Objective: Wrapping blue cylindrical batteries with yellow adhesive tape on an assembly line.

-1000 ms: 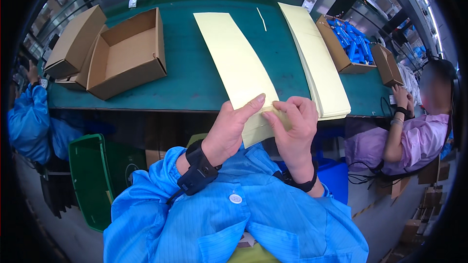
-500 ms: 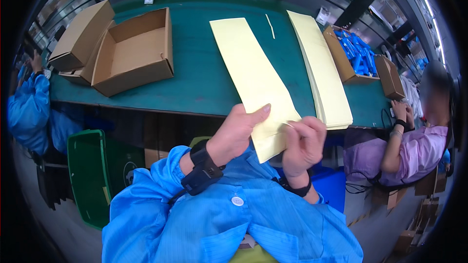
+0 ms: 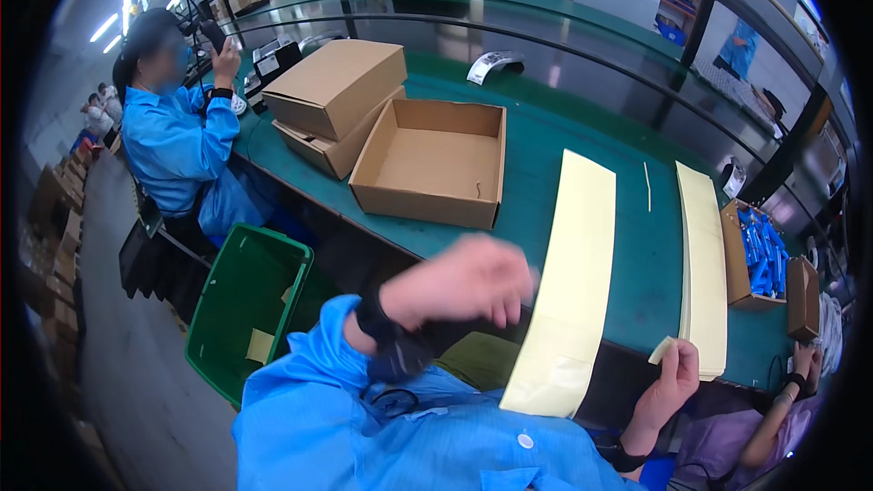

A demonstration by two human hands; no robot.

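Note:
A long pale-yellow paper sheet (image 3: 571, 255) lies on the green table, its near end hanging over the front edge against my blue smock. My left hand (image 3: 459, 284) is in the air left of that sheet. Motion smears its fingers, so I cannot make out whether it holds anything. Right of the sheet, my right hand (image 3: 668, 393) pinches a small pale-yellow paper piece (image 3: 662, 351) between thumb and fingers. Just beyond that hand lies a stack of similar yellow sheets (image 3: 704, 282).
An uncovered cardboard box (image 3: 427, 209) stands left, beside stacked closed boxes (image 3: 338, 82). A green bin (image 3: 205, 318) with a yellow scrap is on the floor. At right stands a box of blue parts (image 3: 766, 255). Co-workers sit at left (image 3: 177, 145) and right (image 3: 764, 427).
My left hand has let go of the sheet and moved left. My right hand has come away to the right with a small paper piece. The view has swung left.

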